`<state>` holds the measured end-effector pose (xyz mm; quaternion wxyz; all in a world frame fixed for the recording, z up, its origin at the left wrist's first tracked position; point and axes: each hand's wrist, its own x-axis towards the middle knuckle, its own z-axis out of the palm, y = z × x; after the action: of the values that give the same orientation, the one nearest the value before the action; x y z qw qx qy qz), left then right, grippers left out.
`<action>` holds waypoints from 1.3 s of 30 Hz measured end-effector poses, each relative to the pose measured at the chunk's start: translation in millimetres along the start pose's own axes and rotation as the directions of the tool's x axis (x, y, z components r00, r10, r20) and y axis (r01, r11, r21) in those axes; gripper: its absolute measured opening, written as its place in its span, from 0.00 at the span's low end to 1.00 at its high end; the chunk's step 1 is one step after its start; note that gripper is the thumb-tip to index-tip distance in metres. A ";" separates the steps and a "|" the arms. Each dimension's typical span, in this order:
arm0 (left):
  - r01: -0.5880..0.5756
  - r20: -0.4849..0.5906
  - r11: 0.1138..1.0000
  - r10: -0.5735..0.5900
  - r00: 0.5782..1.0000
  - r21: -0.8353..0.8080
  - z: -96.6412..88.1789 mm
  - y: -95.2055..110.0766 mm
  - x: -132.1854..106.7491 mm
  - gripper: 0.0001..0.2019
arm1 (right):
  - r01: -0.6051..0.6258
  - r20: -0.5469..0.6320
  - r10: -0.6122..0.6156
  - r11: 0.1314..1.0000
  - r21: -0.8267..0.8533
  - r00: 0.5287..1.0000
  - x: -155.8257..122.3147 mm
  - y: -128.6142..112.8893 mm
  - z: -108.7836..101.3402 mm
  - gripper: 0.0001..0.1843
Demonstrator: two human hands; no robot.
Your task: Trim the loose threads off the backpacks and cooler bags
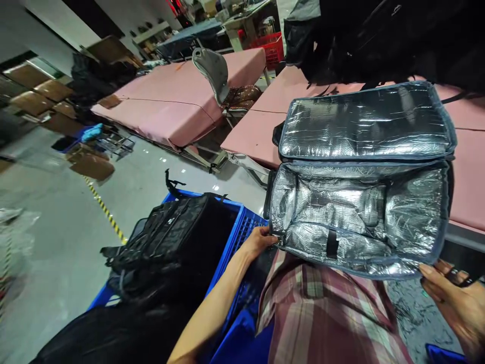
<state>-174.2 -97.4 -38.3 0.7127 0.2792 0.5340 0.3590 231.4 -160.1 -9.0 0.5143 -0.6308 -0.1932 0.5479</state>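
Observation:
An insulated cooler bag [341,202] with silver foil lining lies unzipped in front of me, its lid [367,121] folded back over the pink table. Inside, the crinkled foil shows, and a short black strap [332,244] sits on the near wall. My left hand [260,239] pinches the bag's near left corner. At the near right corner, my right hand [450,288] grips the rim between thumb and fingers. The bag's near edge is above my plaid-covered lap [322,308].
Left of me, a blue crate [242,222] holds black bags [170,237]. More black bags [364,40] are piled at the back of the pink table [253,126]. A grey chair [212,71] stands beside another pink table [162,101]. Yellow-black tape [104,210] marks the floor.

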 end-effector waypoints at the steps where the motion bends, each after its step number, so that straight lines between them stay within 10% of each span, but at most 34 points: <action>1: -0.008 0.004 1.000 0.008 1.000 -0.002 0.7 1.1 -0.3 0.15 | -0.013 -0.005 0.013 1.000 0.002 1.000 0.6 0.1 0.0 0.19; 10: -0.195 -0.072 0.967 0.209 0.975 0.162 15.8 68.7 9.9 0.17 | -0.020 0.009 0.020 1.000 -0.015 1.000 3.2 -6.6 17.1 0.22; 14: -0.146 -0.117 0.805 0.257 0.959 0.575 15.2 105.8 13.7 0.21 | -0.006 0.074 0.010 0.999 -0.054 0.997 -3.6 -7.4 23.1 0.20; 16: -0.065 -0.225 0.549 0.445 0.867 0.834 20.4 120.1 17.7 0.21 | 0.008 0.097 -0.001 0.998 -0.064 0.995 -5.9 -7.2 25.2 0.19; 18: 0.033 -0.234 0.288 0.701 0.674 0.957 31.8 133.0 28.6 0.19 | 0.013 0.111 -0.005 0.997 -0.075 0.994 -6.7 -6.3 27.6 0.18; 20: 0.002 -0.110 0.127 0.849 0.517 0.992 46.9 146.0 48.7 0.19 | 0.022 0.098 -0.014 0.997 -0.080 0.995 -7.0 -3.3 30.5 0.19; 22: -0.191 0.057 0.039 0.880 0.471 0.981 61.8 158.6 74.5 0.19 | 0.042 0.048 -0.038 0.995 -0.093 0.998 -8.1 1.8 32.7 0.19; 26: -0.483 0.103 0.173 0.863 0.494 0.859 81.1 174.1 114.6 0.13 | 0.081 -0.024 -0.090 0.964 -0.253 0.996 -8.1 7.2 25.1 0.18; 32: -0.398 -0.023 0.312 0.811 0.585 0.863 79.5 176.6 116.1 0.12 | 0.337 -0.088 -0.453 0.766 -0.548 0.887 19.1 -48.3 -3.7 0.23; 35: -0.376 -0.037 0.320 0.801 0.598 0.870 79.0 173.1 105.8 0.13 | 0.408 -0.051 -0.617 0.577 -0.707 0.785 43.8 -88.3 12.0 0.26; 39: -0.393 -0.031 0.328 0.799 0.600 0.859 76.8 165.4 104.1 0.14 | 0.454 0.102 -0.595 0.478 -0.752 0.797 71.2 -115.5 45.1 0.20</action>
<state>-117.8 82.9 53.6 0.1734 0.6492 0.6330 0.3845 251.4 -37.1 61.1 0.3671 -0.7379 -0.5379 0.1773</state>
